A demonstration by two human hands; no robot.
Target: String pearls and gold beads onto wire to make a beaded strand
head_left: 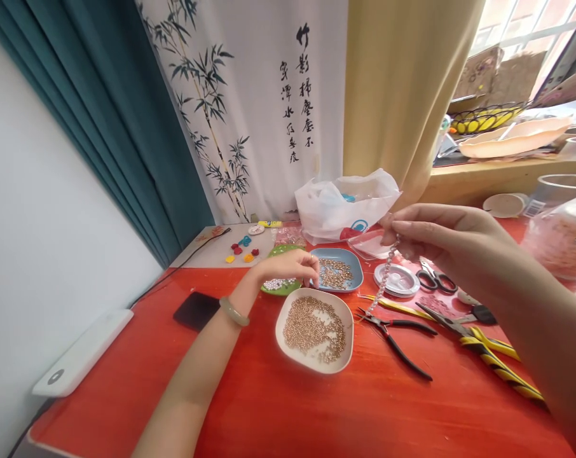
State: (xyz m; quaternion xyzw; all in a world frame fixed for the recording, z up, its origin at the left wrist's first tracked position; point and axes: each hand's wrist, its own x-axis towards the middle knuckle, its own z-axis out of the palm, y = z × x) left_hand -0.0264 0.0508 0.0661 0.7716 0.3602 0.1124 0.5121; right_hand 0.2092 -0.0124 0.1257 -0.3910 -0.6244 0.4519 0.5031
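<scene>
The right hand pinches one end of a bead strand between thumb and fingers, holding it up over the right half of the table. The strand should be light and limp, its small beads smooth and a little slippery; the end is the sensible place to pinch, as the middle would fold. Its long axis runs steeply down, leaning left, the free end pointing at the pliers; whether they touch is unclear. The left hand has its fingers curled down between the green dish and blue dish, toward the table's far edge; I cannot tell whether it grasps anything. Nearer the front edge sits the white dish of beads.
</scene>
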